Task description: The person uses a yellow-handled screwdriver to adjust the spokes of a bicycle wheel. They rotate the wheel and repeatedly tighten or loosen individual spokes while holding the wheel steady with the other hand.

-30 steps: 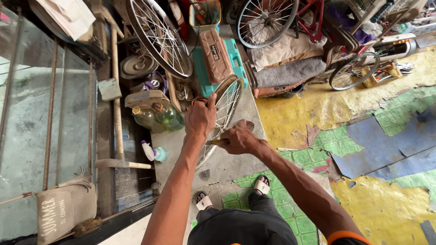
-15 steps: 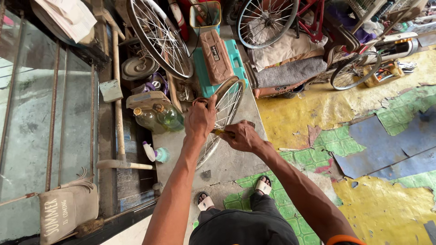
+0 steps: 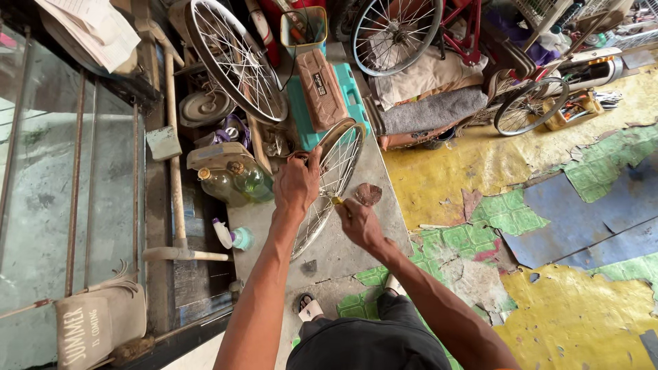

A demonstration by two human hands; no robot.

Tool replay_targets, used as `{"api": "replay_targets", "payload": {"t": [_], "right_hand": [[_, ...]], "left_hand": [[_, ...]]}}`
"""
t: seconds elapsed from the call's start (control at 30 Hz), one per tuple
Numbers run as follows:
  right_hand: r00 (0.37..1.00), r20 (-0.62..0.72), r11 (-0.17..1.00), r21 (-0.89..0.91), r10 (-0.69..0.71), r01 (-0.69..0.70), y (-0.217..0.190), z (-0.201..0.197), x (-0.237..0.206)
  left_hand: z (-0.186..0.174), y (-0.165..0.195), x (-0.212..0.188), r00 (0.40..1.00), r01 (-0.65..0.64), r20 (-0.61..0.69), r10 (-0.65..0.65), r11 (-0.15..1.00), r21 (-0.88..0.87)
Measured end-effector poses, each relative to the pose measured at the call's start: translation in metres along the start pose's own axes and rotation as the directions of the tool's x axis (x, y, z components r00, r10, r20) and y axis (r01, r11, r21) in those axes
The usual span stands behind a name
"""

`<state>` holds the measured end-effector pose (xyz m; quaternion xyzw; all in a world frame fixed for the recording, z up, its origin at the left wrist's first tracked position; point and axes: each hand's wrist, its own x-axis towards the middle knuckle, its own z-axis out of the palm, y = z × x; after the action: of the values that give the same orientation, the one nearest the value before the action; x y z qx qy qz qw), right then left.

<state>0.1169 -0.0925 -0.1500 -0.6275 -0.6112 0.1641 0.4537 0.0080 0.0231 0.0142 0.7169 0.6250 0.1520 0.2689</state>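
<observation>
A spoked bicycle wheel rim (image 3: 345, 147) stands upright in front of me over a grey concrete patch. My left hand (image 3: 296, 183) grips the top of the rim. My right hand (image 3: 358, 220) is just to the right of it, fingers closed on a small yellow-tipped tool (image 3: 338, 201) that touches the spokes. My arms reach down and forward from the bottom of the view, and my sandalled foot (image 3: 309, 306) shows below.
Two glass bottles (image 3: 236, 181) and a small spray bottle (image 3: 224, 233) lie left of the wheel. Other bicycle wheels (image 3: 236, 58), a brown case on a teal box (image 3: 322, 81), a red bicycle frame (image 3: 466, 31) and a long wooden handle (image 3: 175, 171) crowd the back. Torn yellow and green flooring (image 3: 548, 226) lies right.
The wheel rim and both hands have shifted slightly; my right hand has moved down and closer to me along the spokes, while the left keeps its grip on the rim.
</observation>
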Motion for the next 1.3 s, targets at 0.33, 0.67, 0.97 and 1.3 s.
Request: {"api": "replay_targets", "payload": {"t": [0.33, 0.67, 0.97, 1.3], "right_hand": [[0.985, 0.163, 0.997, 0.066, -0.06, 0.049, 0.005, -0.048, 0.05], [0.844, 0.382, 0.85, 0.22, 0.377, -0.479, 0.006, -0.021, 0.01], [0.799, 0.316, 0.527, 0.62, 0.511, -0.582, -0.079, 0.015, 0.012], [0.844, 0.169, 0.662, 0.55, 0.509, -0.509, -0.076, 0.026, -0.016]], "left_hand": [[0.002, -0.015, 0.009, 0.987, -0.066, 0.148, 0.056, 0.996, 0.061], [0.013, -0.054, 0.023, 0.964, -0.245, 0.111, 0.244, 0.969, 0.001], [0.011, -0.071, 0.019, 0.965, -0.257, 0.059, 0.255, 0.966, 0.032], [0.012, -0.063, 0.007, 0.984, -0.169, 0.063, 0.168, 0.986, 0.006]]}}
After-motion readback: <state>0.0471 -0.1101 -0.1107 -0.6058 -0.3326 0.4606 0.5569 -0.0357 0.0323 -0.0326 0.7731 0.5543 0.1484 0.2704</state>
